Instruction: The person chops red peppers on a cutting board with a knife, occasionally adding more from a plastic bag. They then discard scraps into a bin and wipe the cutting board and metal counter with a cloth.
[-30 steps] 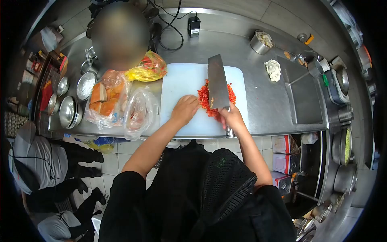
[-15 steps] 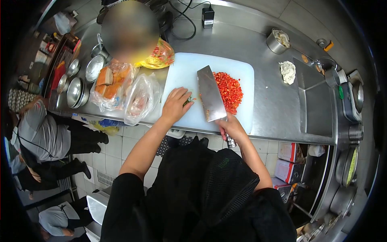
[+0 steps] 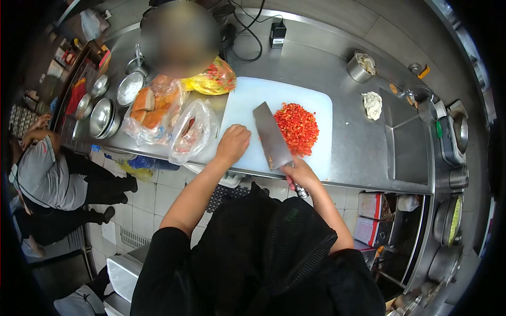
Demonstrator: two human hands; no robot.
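Note:
A broad cleaver [image 3: 271, 138] lies tilted over the white cutting board [image 3: 247, 95], its handle wrapped by my right hand [image 3: 301, 174]. Along the blade's right side sits a heap of finely chopped red chillies [image 3: 298, 128]. Small bits cling to the blade near its heel. My left hand [image 3: 234, 143] is closed, fingers curled in, over the left part of the board. Whatever it may hold is hidden beneath the fingers.
Left of the board are a clear plastic bag [image 3: 192, 134], a bag of orange-brown blocks [image 3: 153, 113], a yellow bag [image 3: 213, 79] and metal bowls [image 3: 100, 118]. A white cloth [image 3: 372, 105] lies by the sink [image 3: 411, 152]. Co-workers [image 3: 50, 168] stand far left.
My left hand has curled from spread fingers into a closed shape; the green bits by its fingertips no longer show. The cleaver's tip has shifted slightly away from the chopped chillies.

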